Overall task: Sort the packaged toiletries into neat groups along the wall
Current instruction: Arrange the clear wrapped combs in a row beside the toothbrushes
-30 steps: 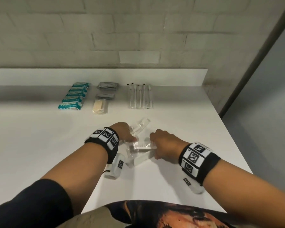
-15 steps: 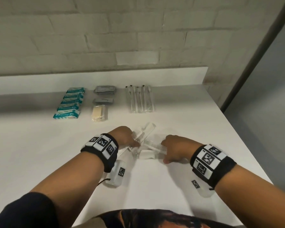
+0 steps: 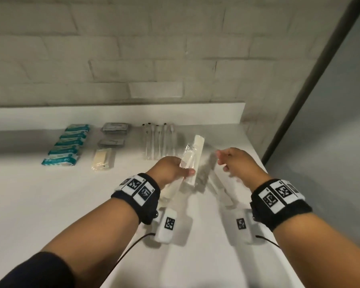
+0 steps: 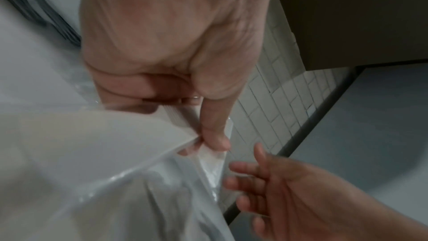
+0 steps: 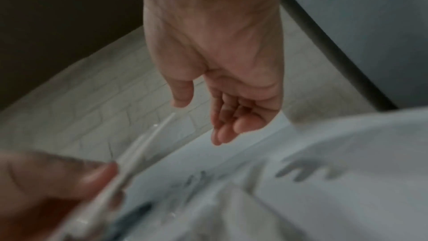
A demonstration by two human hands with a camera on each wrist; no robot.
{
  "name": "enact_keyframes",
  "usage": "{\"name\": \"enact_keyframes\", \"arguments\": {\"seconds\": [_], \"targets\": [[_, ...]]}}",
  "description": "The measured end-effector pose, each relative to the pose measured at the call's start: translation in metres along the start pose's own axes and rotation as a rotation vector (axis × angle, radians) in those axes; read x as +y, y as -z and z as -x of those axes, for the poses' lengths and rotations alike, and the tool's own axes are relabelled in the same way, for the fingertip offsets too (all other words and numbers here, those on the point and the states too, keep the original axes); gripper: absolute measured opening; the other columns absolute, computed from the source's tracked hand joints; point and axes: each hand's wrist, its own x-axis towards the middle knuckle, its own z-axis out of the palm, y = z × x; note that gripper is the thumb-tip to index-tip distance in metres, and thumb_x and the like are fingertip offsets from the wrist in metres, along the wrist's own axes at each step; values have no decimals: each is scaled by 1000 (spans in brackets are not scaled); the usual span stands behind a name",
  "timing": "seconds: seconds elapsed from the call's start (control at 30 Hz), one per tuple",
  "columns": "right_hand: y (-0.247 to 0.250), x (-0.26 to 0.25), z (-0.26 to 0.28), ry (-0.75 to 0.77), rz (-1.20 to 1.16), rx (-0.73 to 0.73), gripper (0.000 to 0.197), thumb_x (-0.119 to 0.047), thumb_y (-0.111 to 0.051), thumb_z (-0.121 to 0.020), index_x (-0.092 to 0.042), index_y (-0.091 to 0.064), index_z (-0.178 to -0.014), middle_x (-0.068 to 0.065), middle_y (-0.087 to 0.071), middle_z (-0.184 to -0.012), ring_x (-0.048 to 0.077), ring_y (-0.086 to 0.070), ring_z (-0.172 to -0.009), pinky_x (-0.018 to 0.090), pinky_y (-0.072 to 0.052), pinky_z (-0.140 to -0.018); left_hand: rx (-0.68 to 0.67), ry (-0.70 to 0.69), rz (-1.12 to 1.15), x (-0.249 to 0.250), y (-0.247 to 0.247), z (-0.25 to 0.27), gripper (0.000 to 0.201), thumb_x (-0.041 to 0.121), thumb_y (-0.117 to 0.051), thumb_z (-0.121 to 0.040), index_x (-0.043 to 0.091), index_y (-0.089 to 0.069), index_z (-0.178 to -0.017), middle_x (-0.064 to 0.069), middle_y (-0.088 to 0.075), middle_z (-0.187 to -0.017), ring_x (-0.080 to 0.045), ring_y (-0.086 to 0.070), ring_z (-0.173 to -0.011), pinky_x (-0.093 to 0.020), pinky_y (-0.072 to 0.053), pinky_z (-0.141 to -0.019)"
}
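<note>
My left hand (image 3: pixel 181 169) grips a bundle of white combs in clear wrappers (image 3: pixel 193 159), lifted off the white table (image 3: pixel 50 204) and pointing toward the wall. In the left wrist view the thumb (image 4: pixel 215 135) presses on the wrappers (image 4: pixel 115 144). My right hand (image 3: pixel 227 163) hovers just right of the bundle, fingers relaxed and holding nothing; the right wrist view shows its empty palm (image 5: pixel 222 116) and the combs (image 5: pixel 143 146) edge-on. A blurred clear packet (image 3: pixel 218 186) lies on the table under the right hand.
Along the wall lie a column of teal packets (image 3: pixel 67 144), grey packets (image 3: pixel 115 128), a beige packet (image 3: pixel 103 161) and a row of wrapped toothbrushes (image 3: pixel 160 142). The table's right edge (image 3: pixel 258 154) is close to my right hand.
Both hands were gathering combs low on the table. Now the left hand has lifted the bundle and carried it toward the wall, and the right hand has let go and opened.
</note>
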Motion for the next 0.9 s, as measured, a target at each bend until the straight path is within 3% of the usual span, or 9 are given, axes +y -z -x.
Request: {"name": "enact_keyframes", "arguments": {"seconds": [0.1, 0.27, 0.37, 0.4, 0.53, 0.67, 0.73, 0.8, 0.9], "targets": [[8, -11, -7, -30, -309, -135, 22, -31, -63, -90, -12, -64, -100, 3, -66, -84, 10, -50, -53, 24, -35, -49, -42, -11, 62, 21, -25, -10, 27, 28, -80, -75, 18, -57, -66, 5, -48, -56, -10, -40, -51, -22, -29, -47], [34, -9, -28, 60, -337, -138, 11, -8, -67, -85, -13, -59, -81, 2, -58, -64, 12, -47, -47, 22, -33, -42, -7, -39, 105, 44, -55, -21, 22, 23, -69, -87, 14, -61, -69, 14, -55, -45, 3, -46, -41, -11, -33, -44], [51, -2, -39, 96, -380, -138, 11, -6, -64, -87, -13, -56, -84, 3, -59, -66, 12, -50, -48, 21, -37, -41, -6, 27, 182, 48, -60, -30, 18, 25, -58, -91, 10, -69, -90, -2, -71, -80, -17, -62, -76, -30, -48, -72], [54, 0, -41, 103, -352, -132, 11, -8, -63, -89, -13, -55, -84, 2, -58, -66, 13, -51, -49, 21, -38, -41, 4, 39, 200, 48, -60, -35, 19, 22, -57, -89, 9, -69, -93, -8, -71, -86, -22, -60, -80, -35, -47, -73], [60, 3, -60, 95, -247, -92, 11, -8, -59, -92, -14, -53, -84, 8, -59, -72, 14, -53, -52, 21, -40, -42, 153, 48, 130, 55, -55, -60, 21, 14, -61, -86, 9, -65, -106, -9, -69, -93, -16, -58, -70, -21, -43, -53], [58, -10, -74, 178, -234, -40, 10, -3, -61, -88, -9, -54, -88, 16, -61, -79, 11, -61, -51, 22, -44, -46, 264, 60, 72, 61, -39, -87, 31, 11, -65, -86, 10, -57, -115, 1, -61, -79, -9, -57, -63, -20, -45, -50], [52, -9, -83, 284, -108, -1, 17, -2, -64, -85, -17, -57, -84, 11, -66, -85, 15, -64, -61, 21, -44, -52, 279, 69, 73, 62, -28, -102, 34, 10, -66, -86, 7, -56, -118, -3, -64, -81, -13, -60, -64, -24, -52, -56], [44, 2, -89, 311, 152, -97, 23, 1, -61, -82, -20, -64, -93, 6, -69, -107, 23, -68, -87, 27, -53, -67, 257, 95, 50, 60, -19, -116, 47, 11, -68, -84, 7, -53, -129, -11, -67, -96, -21, -64, -77, -36, -58, -75], [41, 21, -90, 218, 534, -296, 57, 6, -47, -82, -28, -59, -126, -4, -60, -132, 15, -59, -118, 31, -48, -99, 152, 95, -411, 51, -4, -127, 60, 23, -65, -88, 15, -42, -142, -5, -53, -139, -20, -53, -123, -31, -40, -106]]}}
